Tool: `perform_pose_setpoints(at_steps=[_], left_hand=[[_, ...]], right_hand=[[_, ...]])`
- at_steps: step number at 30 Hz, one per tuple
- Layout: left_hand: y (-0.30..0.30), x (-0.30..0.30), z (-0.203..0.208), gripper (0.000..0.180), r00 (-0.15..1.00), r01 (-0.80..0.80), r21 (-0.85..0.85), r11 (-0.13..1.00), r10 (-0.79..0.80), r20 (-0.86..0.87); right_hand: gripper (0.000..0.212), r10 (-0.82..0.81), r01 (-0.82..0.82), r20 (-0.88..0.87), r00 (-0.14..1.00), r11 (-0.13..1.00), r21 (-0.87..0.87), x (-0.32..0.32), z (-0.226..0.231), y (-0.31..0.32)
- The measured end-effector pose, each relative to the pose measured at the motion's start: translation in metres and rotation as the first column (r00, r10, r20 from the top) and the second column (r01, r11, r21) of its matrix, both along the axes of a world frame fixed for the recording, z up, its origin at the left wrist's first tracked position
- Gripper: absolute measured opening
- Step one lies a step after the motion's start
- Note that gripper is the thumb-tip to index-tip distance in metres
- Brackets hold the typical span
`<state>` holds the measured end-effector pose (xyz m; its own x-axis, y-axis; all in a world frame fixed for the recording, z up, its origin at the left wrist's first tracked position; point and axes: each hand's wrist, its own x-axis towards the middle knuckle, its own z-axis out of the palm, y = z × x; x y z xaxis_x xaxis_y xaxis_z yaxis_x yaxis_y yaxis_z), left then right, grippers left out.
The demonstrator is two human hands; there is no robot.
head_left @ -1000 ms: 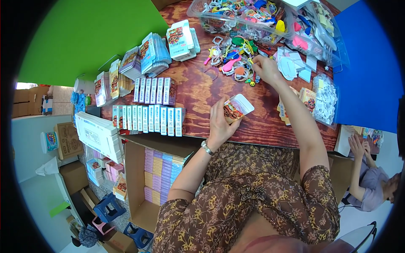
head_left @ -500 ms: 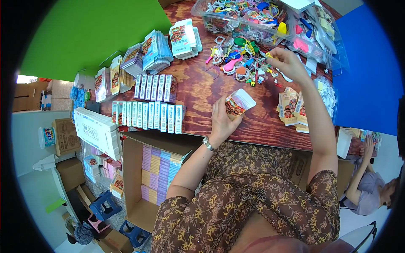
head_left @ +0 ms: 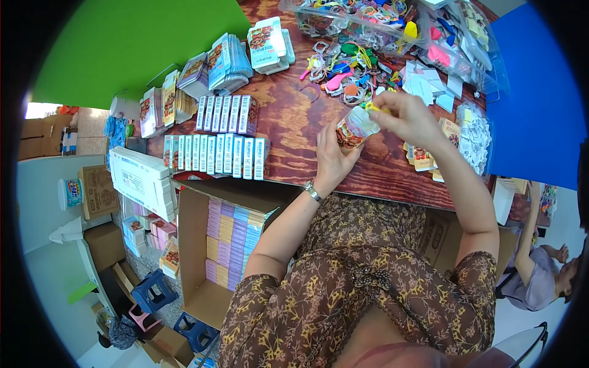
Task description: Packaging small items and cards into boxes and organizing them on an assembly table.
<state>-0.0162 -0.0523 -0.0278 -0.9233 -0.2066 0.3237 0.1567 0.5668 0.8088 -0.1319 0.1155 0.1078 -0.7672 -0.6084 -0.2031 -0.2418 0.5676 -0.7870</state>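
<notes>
My left hand (head_left: 335,157) is closed round a small printed cardboard box (head_left: 350,136) whose open end tilts up and to the right. At that open end, my right hand (head_left: 405,118) pinches a small yellow trinket (head_left: 383,110), partly covered by the fingers. Whether the trinket touches the box I cannot tell. Just beyond both hands lies a loose heap of colourful small trinkets and bands (head_left: 341,76) on the reddish wooden table (head_left: 287,116). Flat yellowish printed boxes (head_left: 423,158) lie under and beside my right forearm.
Rows of filled boxes (head_left: 215,159) and stacks of flat boxes (head_left: 228,64) stand at the left. Clear plastic bins (head_left: 362,38) of trinkets line the far side; white slips (head_left: 419,83) lie nearby. An open carton (head_left: 195,270) sits below the table edge. A co-worker (head_left: 532,276) is at right.
My right hand has come from the heap down and left to the box's open end, carrying the yellow trinket. My left hand has shifted the box slightly right and away from me.
</notes>
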Motion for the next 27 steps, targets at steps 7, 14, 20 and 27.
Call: perform_pose_setpoints(at_steps=[7, 14, 20, 27], left_hand=[[0.005, 0.004, 0.007, 0.081, 0.999, -0.012, -0.029, 1.0, 0.011, -0.034], [0.005, 0.009, 0.007, 0.084, 0.999, 0.003, 0.054, 0.999, -0.006, 0.043], [0.017, 0.008, 0.007, 0.084, 0.989, 0.131, 0.107, 0.986, -0.137, 0.051], [0.022, 0.012, 0.005, 0.079, 0.979, 0.156, 0.111, 0.982, -0.168, 0.114]], right_hand=[[0.028, 0.165, -0.131, -0.541, 0.825, 0.986, 0.101, 0.028, -0.016, -0.002], [0.028, -0.021, 0.03, -0.613, 0.79, 1.0, 0.005, 0.019, 0.007, 0.048], [0.024, -0.229, 0.35, -0.611, 0.758, 0.933, 0.084, -0.005, 0.009, 0.149], [0.018, -0.439, 0.632, -0.639, 0.632, 0.769, 0.097, -0.051, -0.034, 0.236]])
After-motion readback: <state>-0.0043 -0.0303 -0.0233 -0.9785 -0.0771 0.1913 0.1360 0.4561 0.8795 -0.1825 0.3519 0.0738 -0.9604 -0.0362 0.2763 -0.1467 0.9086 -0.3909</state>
